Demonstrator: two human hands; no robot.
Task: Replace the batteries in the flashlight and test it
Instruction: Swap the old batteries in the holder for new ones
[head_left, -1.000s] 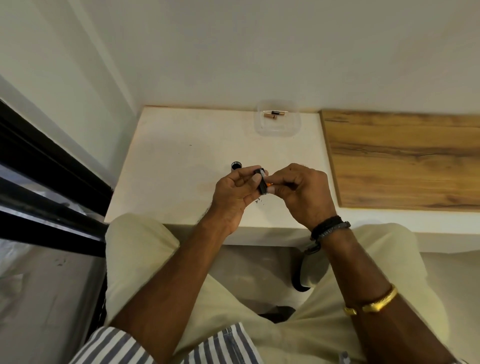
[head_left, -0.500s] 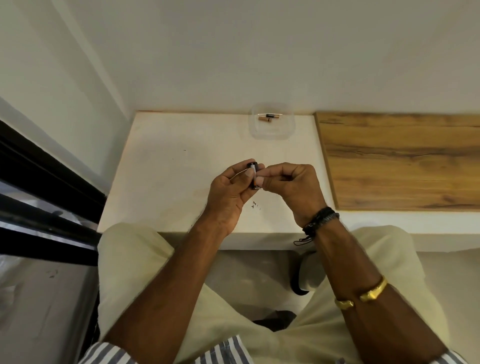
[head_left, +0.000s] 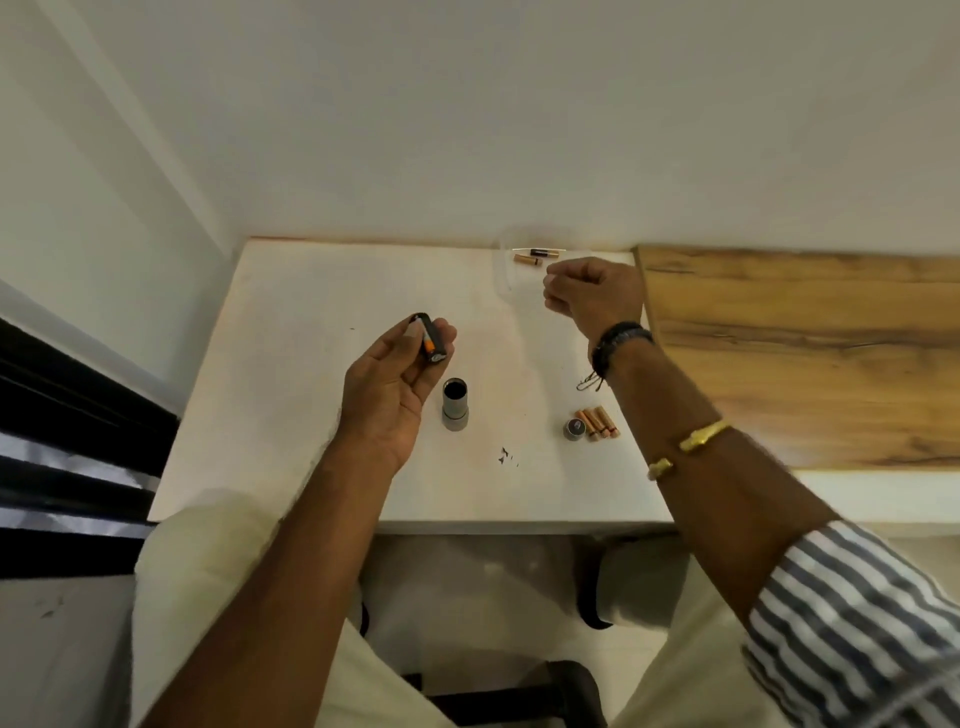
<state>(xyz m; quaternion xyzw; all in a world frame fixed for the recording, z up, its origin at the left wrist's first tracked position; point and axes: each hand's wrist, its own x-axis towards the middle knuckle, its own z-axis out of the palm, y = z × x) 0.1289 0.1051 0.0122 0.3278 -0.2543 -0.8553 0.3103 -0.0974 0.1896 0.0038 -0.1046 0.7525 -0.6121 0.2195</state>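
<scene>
We find the flashlight in pieces, which puts us partway through the job. The flashlight body (head_left: 455, 404) stands upright on the white counter (head_left: 311, 312) with its open end facing up. The tail cap (head_left: 575, 428) lies well apart to its right, touching a row of three copper-coloured batteries (head_left: 601, 423). The left hand (head_left: 395, 384) hovers just above and left of the body. Its fingers (head_left: 404, 330) and thumb pinch the black battery holder (head_left: 431, 340), which is tilted, with an orange-and-white cell showing in one slot. How many slots are filled we cannot tell from this angle. The right hand (head_left: 595, 293) is stretched to the back of the counter over the near edge of a clear tub (head_left: 506, 270), where two more cells (head_left: 535, 256) lie. Its fingers (head_left: 558, 300) are curled inward, but we cannot tell whether they grip a battery or nothing at all. A wooden board (head_left: 805, 338) lies to the right, clear of the work. We judge the opening and emptying done, with the three cells by the cap likely the spent ones, and the refilling of the holder under way. Still ahead, as we read it: fill the remaining slots, slide the holder into the body, screw the cap on, and switch the light on to test it.
</scene>
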